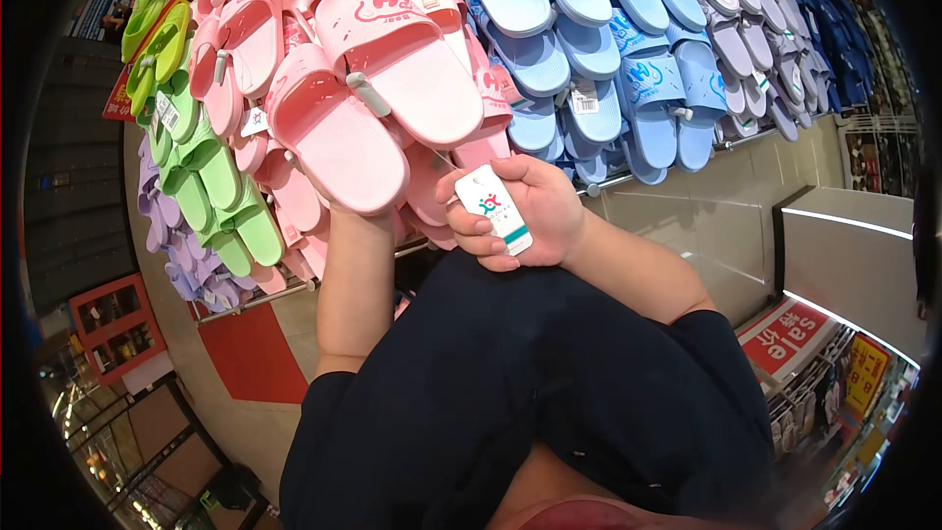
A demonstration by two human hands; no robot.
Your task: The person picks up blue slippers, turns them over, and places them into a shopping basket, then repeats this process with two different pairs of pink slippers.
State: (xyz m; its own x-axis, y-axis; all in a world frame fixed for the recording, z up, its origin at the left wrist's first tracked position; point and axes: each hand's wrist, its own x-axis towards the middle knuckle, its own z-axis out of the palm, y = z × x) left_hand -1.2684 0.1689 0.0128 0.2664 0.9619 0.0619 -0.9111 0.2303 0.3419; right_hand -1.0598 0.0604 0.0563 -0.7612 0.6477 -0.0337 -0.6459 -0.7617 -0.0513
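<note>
A pair of pink slippers (pixel 420 88) with a red printed pattern on the straps stands out in front of the pink rows, toes toward me. Beneath the nearer slipper, my left hand (pixel 347 220) holds the pair from below, its fingers hidden behind the sole. A white cord runs down from the pair to a white paper tag (pixel 493 208) with a red and green logo and a green stripe. My right hand (pixel 540 211) is closed around this tag, thumb over its top edge, printed face toward me. A grey plastic clip (pixel 368 95) joins the two slippers.
More slippers hang in rows: blue ones (pixel 579 49) right of the pink, grey ones (pixel 756 34) farther right, green (pixel 211 172) and purple (pixel 186 245) at left. A metal rail (pixel 613 182) runs below. A red and white sale sign (pixel 785 334) is at lower right.
</note>
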